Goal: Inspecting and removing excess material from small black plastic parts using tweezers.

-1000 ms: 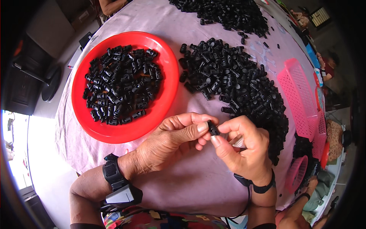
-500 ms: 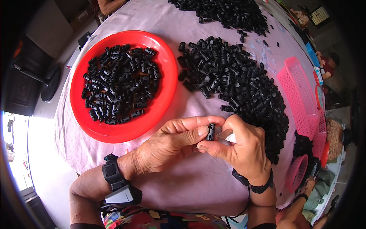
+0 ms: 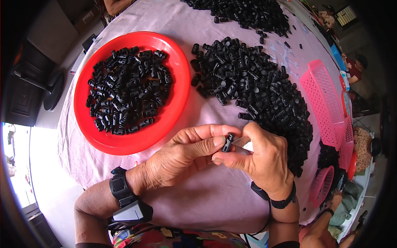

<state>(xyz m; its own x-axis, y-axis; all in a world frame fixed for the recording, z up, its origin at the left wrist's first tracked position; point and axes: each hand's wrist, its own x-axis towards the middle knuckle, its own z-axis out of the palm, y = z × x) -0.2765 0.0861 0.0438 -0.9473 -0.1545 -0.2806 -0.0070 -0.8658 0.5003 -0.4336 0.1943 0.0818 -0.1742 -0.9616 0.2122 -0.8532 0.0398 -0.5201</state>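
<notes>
In the left hand (image 3: 178, 149), a presumably light, stiff black part (image 3: 228, 143) is aptly side-pinched, with a thin tool (image 3: 240, 142) gripped by the right hand (image 3: 266, 158).

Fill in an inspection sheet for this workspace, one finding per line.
Surface: pale pink cloth, wrinkled in places.
Job's things: one black part in hand; red basin at left holding many parts; large pile of parts right of it.
Clutter: far pile with a few strays nearby; pink basket at right.
Left hand: pinches the part between thumb and fingers.
Right hand: grips a thin, blade-like tool, partly hidden, pointed at the part.
Cables: black cable below the right wrist.
Surroundings: a co-worker's arm at upper left; other people at right.
Spills: nothing seen.
</notes>
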